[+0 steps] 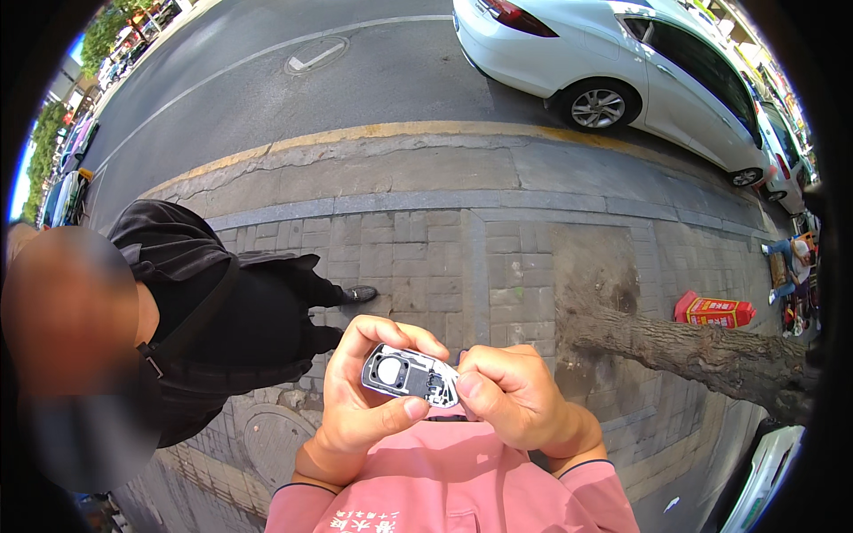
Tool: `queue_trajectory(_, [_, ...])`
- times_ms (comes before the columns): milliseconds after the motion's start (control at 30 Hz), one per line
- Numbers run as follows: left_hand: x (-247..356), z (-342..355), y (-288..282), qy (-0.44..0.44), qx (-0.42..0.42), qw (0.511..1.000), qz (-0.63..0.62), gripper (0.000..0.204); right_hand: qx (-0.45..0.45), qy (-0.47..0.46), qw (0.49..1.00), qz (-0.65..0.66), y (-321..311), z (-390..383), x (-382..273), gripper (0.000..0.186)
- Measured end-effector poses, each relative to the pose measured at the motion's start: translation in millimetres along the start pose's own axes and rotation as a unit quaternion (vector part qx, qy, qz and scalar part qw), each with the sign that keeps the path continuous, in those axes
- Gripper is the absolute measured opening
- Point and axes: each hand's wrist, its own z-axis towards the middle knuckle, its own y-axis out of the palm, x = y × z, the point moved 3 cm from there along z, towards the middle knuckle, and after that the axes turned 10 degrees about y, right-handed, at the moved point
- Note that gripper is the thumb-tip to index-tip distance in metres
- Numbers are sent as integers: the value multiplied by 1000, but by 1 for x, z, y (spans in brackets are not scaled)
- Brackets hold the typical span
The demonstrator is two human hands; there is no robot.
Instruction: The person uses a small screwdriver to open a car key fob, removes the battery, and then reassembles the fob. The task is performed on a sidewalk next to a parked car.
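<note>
An opened car key fob point(414, 380) lies face up between my hands, in front of my chest. Its pale half-shell shows a round, silvery coin battery point(388, 369) at the left end and dark and white inner parts at the right. My left hand point(348, 413) is closed around the fob, fingers along the far edge and thumb along the near edge. My right hand point(515, 395) is closed too, its thumb and finger pinching the fob's right end. Whether a small piece is hidden between those fingertips I cannot make out.
A person in black point(240, 320) stands close on my left. To the right are a leaning tree trunk point(684, 351) and a red box-shaped sign point(713, 311). Beyond the paved sidewalk point(418, 240) and kerb, a white car point(604, 62) is on the road.
</note>
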Motion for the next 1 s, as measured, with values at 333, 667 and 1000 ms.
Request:
queue_trajectory(333, [2, -20, 15, 126, 7, 982, 142, 58, -36, -69, 989, -124, -14, -1, -18, 13])
queue_trajectory(667, [9, -33, 11, 233, -75, 941, 233, 51, 34, -283, 903, -322, 4, -17, -26, 31])
queue_trajectory(1000, [26, -40, 3, 261, -126, 911, 294, 46, 61, -363, 868, -332, 20, -23, -22, 27])
